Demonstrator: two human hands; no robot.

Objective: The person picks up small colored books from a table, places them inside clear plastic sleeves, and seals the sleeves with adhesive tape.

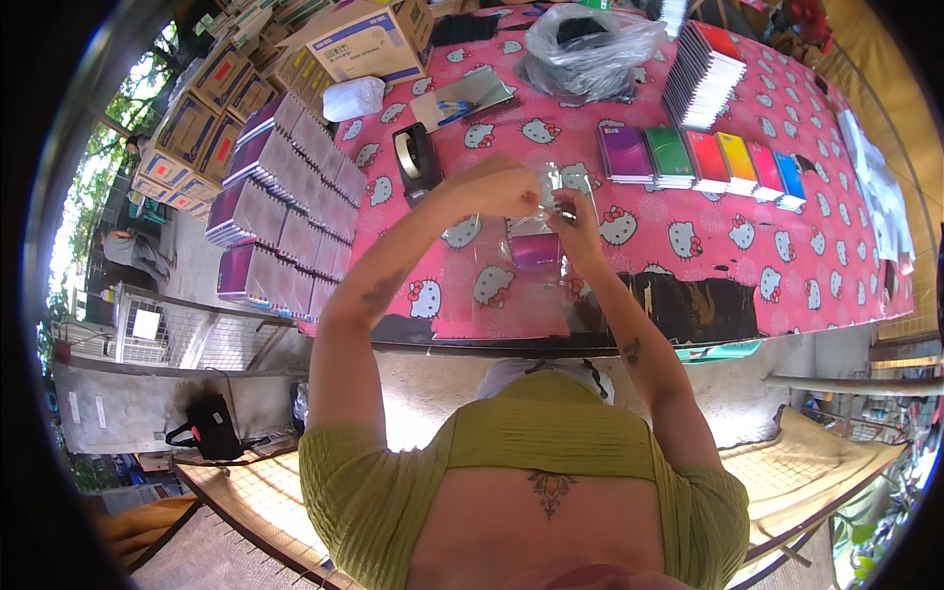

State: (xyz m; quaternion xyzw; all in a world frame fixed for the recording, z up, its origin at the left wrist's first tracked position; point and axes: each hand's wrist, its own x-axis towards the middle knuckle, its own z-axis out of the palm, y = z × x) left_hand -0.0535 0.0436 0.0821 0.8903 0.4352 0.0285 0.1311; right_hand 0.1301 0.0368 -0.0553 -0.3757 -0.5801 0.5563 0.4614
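On the pink cloth in front of me lies a purple notebook (536,252), with clear plastic film (572,177) around and beyond it. My left hand (503,187) is closed at the film's left side, fingers curled down; what it grips is partly hidden. Just to its right, my right hand (574,224) pinches the film between thumb and fingers. The two hands almost meet above the notebook's far edge. A black tape dispenser (417,162) with a pale roll stands left of my left hand.
Tall stacks of spiral notebooks (280,197) line the left edge. Smaller coloured notebook piles (674,157) stand at right, below a tall stack (700,79). A cardboard box (369,44), a tray with pens (462,101) and a plastic bag (590,54) sit at the back.
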